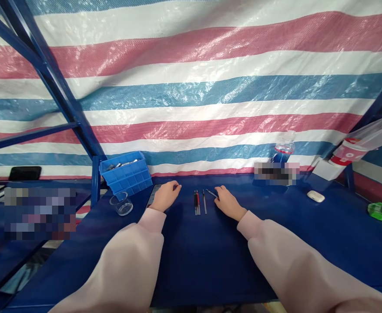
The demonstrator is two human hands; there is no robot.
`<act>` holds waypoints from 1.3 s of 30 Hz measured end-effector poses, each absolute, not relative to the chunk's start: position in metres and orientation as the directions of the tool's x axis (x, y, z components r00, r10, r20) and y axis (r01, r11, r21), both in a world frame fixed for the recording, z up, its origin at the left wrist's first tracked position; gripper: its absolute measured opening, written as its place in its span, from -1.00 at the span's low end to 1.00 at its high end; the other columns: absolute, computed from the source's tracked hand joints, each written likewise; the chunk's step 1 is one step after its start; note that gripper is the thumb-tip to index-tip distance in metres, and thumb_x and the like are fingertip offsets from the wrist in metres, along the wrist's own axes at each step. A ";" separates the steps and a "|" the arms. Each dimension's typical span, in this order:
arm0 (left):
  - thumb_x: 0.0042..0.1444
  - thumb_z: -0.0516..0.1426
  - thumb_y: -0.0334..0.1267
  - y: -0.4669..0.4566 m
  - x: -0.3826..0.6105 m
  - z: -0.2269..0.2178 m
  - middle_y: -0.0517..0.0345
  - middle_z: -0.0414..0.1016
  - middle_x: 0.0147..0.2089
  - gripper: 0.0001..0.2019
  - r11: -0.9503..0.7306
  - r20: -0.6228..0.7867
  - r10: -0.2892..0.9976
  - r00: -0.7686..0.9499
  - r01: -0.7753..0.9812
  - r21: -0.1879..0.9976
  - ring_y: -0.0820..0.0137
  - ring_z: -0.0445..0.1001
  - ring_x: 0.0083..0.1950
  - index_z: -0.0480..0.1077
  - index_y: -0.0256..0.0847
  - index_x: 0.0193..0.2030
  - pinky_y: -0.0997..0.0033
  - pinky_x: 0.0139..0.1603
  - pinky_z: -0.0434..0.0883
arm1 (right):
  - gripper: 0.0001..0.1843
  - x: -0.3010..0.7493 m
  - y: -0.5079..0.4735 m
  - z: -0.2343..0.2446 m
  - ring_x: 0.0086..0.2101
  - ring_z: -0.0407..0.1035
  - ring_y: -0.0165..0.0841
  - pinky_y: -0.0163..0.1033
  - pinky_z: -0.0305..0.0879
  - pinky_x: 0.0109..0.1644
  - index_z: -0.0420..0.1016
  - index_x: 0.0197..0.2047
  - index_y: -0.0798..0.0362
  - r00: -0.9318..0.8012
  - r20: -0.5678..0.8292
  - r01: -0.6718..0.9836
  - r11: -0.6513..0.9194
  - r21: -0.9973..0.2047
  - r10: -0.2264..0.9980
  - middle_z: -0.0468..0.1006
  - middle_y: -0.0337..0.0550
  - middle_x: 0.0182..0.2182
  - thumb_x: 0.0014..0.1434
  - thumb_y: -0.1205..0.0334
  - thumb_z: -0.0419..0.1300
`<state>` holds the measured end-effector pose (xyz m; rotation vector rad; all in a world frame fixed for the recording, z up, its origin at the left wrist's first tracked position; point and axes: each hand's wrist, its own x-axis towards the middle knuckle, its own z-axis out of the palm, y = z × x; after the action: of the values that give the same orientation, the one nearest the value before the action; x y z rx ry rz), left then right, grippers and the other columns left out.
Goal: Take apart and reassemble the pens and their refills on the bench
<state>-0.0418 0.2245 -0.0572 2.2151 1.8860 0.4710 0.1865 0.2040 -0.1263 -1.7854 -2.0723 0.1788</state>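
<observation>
Reading the bench from the head view: both forearms in pink sleeves rest on a blue tabletop, whose front edge runs along the bottom of the frame. Left hand lies flat and relaxed, fingers narrow and together, holding nothing, its heel just beside a dark flat slab, probably a phone, partly covered by the hand. Right hand lies palm down, with its fingertips at the end of a slim metal-tipped pen; can't tell if it's pinched or only touched. Between the hands, a group of thin pens and a single pen lie side by side, roughly parallel, just left of the metal-tipped one. Room to move: the long blue stretch between forearms and front edge. Beyond the left hand, near the back edge: a tilted blue compartment box and a clear plastic beaker. Far right: a white earbud case, near the table's right side.
</observation>
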 end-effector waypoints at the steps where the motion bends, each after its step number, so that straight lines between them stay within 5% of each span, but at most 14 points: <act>1: 0.14 -0.09 -0.08 0.223 -0.046 -0.055 0.13 0.49 -0.28 -0.72 -0.178 0.122 0.982 0.145 0.925 0.335 0.33 0.43 -0.24 0.38 -0.12 -0.26 0.44 -0.33 0.27 | -0.68 0.188 0.204 -0.125 -0.17 0.29 -0.24 -0.25 0.21 -0.19 0.31 -0.08 0.17 -0.097 0.186 0.927 0.156 -0.341 0.978 0.34 0.05 -0.18 0.06 0.47 0.00; 9: 0.13 -0.07 -0.26 0.221 -0.074 -0.066 0.12 0.46 -0.07 -0.71 -0.347 0.202 0.927 0.314 0.926 0.151 0.29 0.32 0.00 0.41 -0.15 -0.13 0.37 -0.05 0.24 | -0.82 0.208 0.198 -0.123 -0.34 0.33 -0.27 -0.31 0.14 -0.38 0.34 -0.27 0.17 -0.066 0.073 0.962 0.082 -0.260 0.995 0.39 0.00 -0.35 -0.01 0.46 0.05; 15: 0.11 -0.08 -0.37 0.220 -0.077 -0.083 0.10 0.40 0.05 -0.65 -0.372 0.245 0.908 0.340 0.923 0.097 0.28 0.25 0.12 0.35 -0.11 0.00 0.23 0.05 0.10 | -0.69 0.211 0.194 -0.139 -0.50 0.26 -0.42 -0.32 0.20 -0.37 0.40 -0.16 0.13 -0.085 0.294 0.777 0.249 -0.578 0.952 0.36 -0.23 -0.51 -0.03 0.40 0.06; 20: 0.13 -0.08 -0.35 0.216 -0.072 -0.092 0.01 0.40 0.03 -0.66 -0.404 0.274 0.886 0.375 0.913 0.059 0.25 0.24 0.12 0.31 -0.14 0.03 0.12 0.12 -0.01 | -0.67 0.199 0.185 -0.143 -0.56 0.18 -0.47 -0.29 0.26 -0.37 0.42 -0.11 0.09 0.000 0.478 0.577 0.390 -0.717 0.878 0.35 -0.23 -0.46 0.02 0.26 0.06; 33: 0.05 -0.12 -0.53 0.209 -0.055 -0.107 -0.13 0.40 -0.01 -0.62 -0.397 0.257 0.877 0.406 0.913 -0.088 0.15 0.21 0.15 0.36 -0.23 -0.07 0.02 0.21 -0.08 | -0.73 0.195 0.179 -0.134 -0.56 0.17 -0.49 -0.34 0.24 -0.44 0.45 -0.18 0.06 0.023 0.518 0.468 0.449 -0.761 0.855 0.34 -0.22 -0.44 0.06 0.23 0.05; 39: -0.02 -0.12 -0.57 0.215 -0.059 -0.106 -0.05 0.48 -0.16 -0.59 -0.376 0.255 0.882 0.396 0.918 -0.125 0.17 0.27 0.06 0.40 -0.18 -0.14 0.01 0.21 -0.11 | -0.73 0.198 0.181 -0.133 -0.56 0.17 -0.49 -0.34 0.25 -0.43 0.45 -0.18 0.04 0.046 0.522 0.468 0.443 -0.764 0.852 0.34 -0.23 -0.44 0.05 0.24 0.05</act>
<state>-0.0586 0.2154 -0.1059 2.8222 1.8611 0.2489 0.1980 0.1810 -0.1330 -1.1843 -1.5927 0.4350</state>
